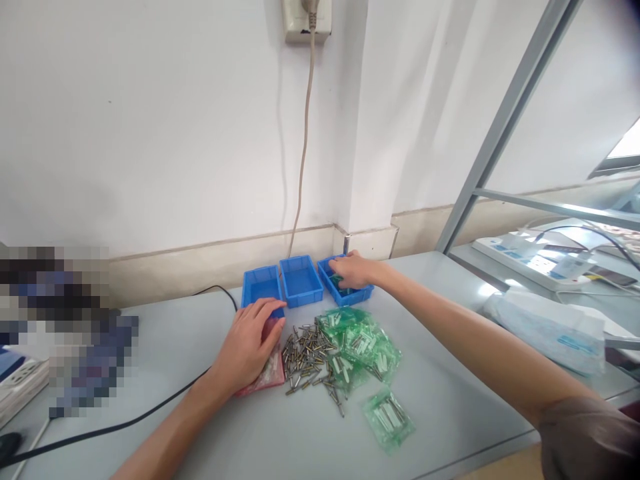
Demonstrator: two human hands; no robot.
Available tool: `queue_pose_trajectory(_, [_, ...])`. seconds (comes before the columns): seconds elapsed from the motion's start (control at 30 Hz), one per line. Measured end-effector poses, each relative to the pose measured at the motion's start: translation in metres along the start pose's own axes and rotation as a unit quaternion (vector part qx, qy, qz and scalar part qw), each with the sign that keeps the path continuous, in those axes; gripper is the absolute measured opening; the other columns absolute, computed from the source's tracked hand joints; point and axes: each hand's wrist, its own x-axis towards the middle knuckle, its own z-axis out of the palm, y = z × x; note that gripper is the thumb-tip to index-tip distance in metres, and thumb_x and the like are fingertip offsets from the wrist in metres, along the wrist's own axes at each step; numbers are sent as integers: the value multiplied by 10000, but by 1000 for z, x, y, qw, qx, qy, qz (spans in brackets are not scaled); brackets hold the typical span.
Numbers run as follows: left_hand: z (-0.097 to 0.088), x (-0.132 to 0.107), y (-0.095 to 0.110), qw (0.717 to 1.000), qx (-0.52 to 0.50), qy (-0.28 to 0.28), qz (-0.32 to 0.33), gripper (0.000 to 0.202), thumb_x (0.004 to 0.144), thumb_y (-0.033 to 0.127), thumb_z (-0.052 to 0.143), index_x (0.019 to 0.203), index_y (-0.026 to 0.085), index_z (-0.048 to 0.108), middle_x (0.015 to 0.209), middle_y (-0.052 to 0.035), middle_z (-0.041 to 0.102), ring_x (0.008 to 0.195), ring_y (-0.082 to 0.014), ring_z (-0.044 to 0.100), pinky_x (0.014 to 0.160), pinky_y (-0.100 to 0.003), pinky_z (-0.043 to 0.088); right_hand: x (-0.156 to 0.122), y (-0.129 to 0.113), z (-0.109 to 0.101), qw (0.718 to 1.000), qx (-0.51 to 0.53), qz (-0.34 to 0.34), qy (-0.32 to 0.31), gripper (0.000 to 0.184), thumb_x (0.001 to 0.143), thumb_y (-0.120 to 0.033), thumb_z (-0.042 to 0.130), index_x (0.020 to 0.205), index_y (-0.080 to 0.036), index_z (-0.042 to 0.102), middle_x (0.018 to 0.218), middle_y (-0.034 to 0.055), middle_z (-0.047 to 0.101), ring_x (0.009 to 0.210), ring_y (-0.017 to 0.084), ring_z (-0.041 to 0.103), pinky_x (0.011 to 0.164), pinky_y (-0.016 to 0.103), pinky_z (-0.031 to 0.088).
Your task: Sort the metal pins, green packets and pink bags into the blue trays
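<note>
My left hand (253, 347) lies over a stack of red-tinted plastic bags (273, 373), its fingers stretched out and the thumb apart. My right hand (354, 270) reaches into the right-hand blue bin (357, 297), with curled fingers on a small green plastic bag (339, 283); the fingertips are partly hidden. Loose metal pins (307, 353) are heaped between my hands. Beside them is a pile of green plastic bags (370, 343) holding metal and white pieces. One green bag (387, 420) lies apart, closer to the table's front edge.
A middle blue bin (301, 280) and a left blue bin (263, 283) stand along the wall. A black cable (150, 407) crosses the table (310, 447) at left. On the right are a grey metal frame (500, 133), a power strip (530, 260) and a white plastic package (550, 330).
</note>
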Motion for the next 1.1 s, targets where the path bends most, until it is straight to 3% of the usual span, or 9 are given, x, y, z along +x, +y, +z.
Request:
queue_pose_trajectory(0.13, [0, 0, 0, 1000, -1, -1, -1, 311, 1142, 409, 450, 1379, 311, 626, 1439, -54, 652, 1332, -299, 590, 1140, -519, 459, -4, 0, 1, 998, 19, -17, 57, 220, 905, -207, 683, 1096, -179, 578, 1146, 145, 674, 928, 295, 656, 928, 410, 437])
queue_pose_trajectory(0.27, [0, 0, 1, 1000, 0, -2, 1, 311, 1142, 402, 454, 1386, 305, 620, 1431, -58, 654, 1321, -299, 597, 1134, -518, 457, -17, 4, -13, 991, 62, -28, 115, 168, 956, -191, 564, 1119, -182, 528, 1175, 145, 623, 882, 271, 625, 825, 378, 447])
queue_pose_trajectory(0.47, [0, 0, -1, 1000, -6, -5, 5, 299, 1147, 398, 449, 1386, 314, 607, 1441, -52, 649, 1337, -293, 585, 1139, -520, 441, -85, -19, -35, 975, 158, -86, 132, 198, 961, -207, 545, 1152, -226, 498, 1101, 57, 614, 847, 220, 602, 740, 323, 449])
queue_pose_trajectory(0.57, [1, 0, -2, 1000, -7, -9, 4, 297, 1147, 404, 455, 1392, 319, 600, 1448, -47, 644, 1347, -289, 575, 1145, -521, 432, -129, -42, -21, 973, 184, -89, 102, 185, 975, -182, 521, 1150, -239, 516, 1102, 44, 607, 792, 201, 583, 728, 329, 439])
queue_pose_trajectory(0.73, [1, 0, -2, 1000, -8, -10, 1, 295, 1147, 405, 450, 1382, 321, 607, 1449, -51, 644, 1349, -289, 575, 1152, -528, 427, -172, -56, 24, 975, 196, -16, 107, 324, 964, -107, 479, 1248, -261, 512, 1178, 63, 596, 949, 246, 648, 839, 367, 501])
queue_pose_trajectory(0.83, [2, 0, -2, 1000, -7, -7, 2, 298, 1146, 406, 452, 1382, 315, 610, 1449, -54, 646, 1353, -290, 575, 1153, -522, 429, -181, -54, 42, 970, 202, 28, 133, 331, 1010, -148, 465, 1317, -269, 502, 1221, 82, 597, 972, 257, 673, 891, 398, 533])
queue_pose_trajectory(1.1, [1, 1, -2, 1000, -2, -7, 2, 313, 1145, 408, 443, 1382, 311, 622, 1441, -54, 654, 1345, -292, 588, 1152, -517, 444, -182, -22, 75, 954, 227, 45, 189, 356, 1070, -250, 426, 1399, -284, 557, 1391, 121, 620, 1236, 302, 670, 1054, 473, 561])
